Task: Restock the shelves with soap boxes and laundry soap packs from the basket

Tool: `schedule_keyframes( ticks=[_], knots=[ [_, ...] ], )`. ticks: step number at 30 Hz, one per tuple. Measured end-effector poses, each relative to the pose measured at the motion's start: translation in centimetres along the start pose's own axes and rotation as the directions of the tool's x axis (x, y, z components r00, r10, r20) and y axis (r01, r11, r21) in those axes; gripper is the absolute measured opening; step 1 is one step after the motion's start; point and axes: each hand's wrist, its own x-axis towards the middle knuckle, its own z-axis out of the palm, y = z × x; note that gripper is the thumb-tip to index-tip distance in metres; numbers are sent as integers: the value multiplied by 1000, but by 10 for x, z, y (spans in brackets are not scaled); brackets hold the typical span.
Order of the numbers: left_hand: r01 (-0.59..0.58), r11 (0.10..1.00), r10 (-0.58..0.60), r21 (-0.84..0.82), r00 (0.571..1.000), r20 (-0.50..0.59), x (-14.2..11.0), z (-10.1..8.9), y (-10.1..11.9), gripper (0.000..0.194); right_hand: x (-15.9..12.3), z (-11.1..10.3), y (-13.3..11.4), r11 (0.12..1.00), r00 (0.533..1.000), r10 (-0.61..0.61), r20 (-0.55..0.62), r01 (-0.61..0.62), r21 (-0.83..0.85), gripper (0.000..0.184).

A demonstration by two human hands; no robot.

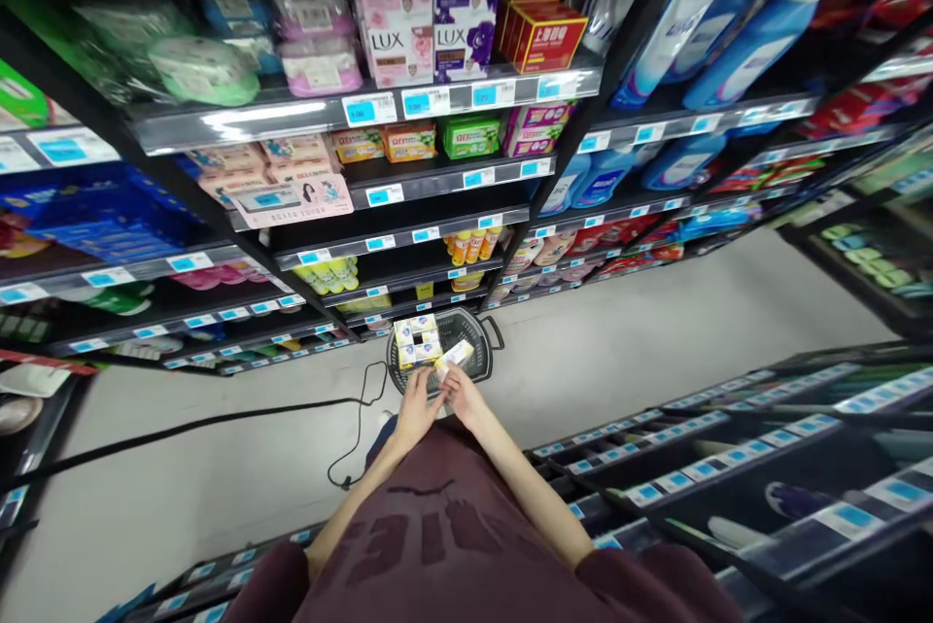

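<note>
Grip of the right hand (461,390) is nearly closed in the head view, fingers gathered at the near end of a small white-and-yellow carton (459,352). Left hand (415,401) comes in beside it, its fingers meeting the right ones just below that end; whether they pinch the carton too, or how wide that grip stands, I can't tell from up here.

And the carton itself? Held over the dark plastic basket (473,326), far end pointing away and a little to the right, printed face too small to read. Down on the left side of the basket sits a cluster of similar cartons (429,351), a dark gap in its middle, with bare mesh to the right.

Handling it well, I'd say, means light fingertips on the edges, because thin card could dent under a hard squeeze. Keep one hand steady while the other adjusts, and keep the carton tipped so the fingers don't cover its print. Elbows in, too: shelves (408,191) stand close in front, and a black cable (273,412) runs across the floor (641,317), its loop just beside the basket.
</note>
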Motion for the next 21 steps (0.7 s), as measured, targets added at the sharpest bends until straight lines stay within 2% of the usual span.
schedule_keyframes(
  ticks=[2, 5, 10, 17, 21],
  knots=[
    [39, 998, -43, -46, 995, -86, -2, 1, 3, 36, -10, 4, 2, 998, 1000, 17, 17, -18, 53, 40],
    [94, 984, -115, -152, 984, -134, -7, -1, 3, 29, -23, 11, 4, 995, 998, 20, 54, -26, 99, 39],
    [190, 877, -301, -441, 933, -197, -15, -10, 4, 46, -32, 16, 5, 999, 994, -19, 105, 23, -37, 45],
    [295, 737, -461, -608, 878, -133, -27, -23, -4, 62, -28, 8, -5, 986, 987, -163, -5, 163, -25, 45],
    [303, 716, -461, -628, 882, -100, -39, -21, -9, 62, -23, 1, -4, 987, 988, -154, 24, 155, -41, 39]
  ],
)
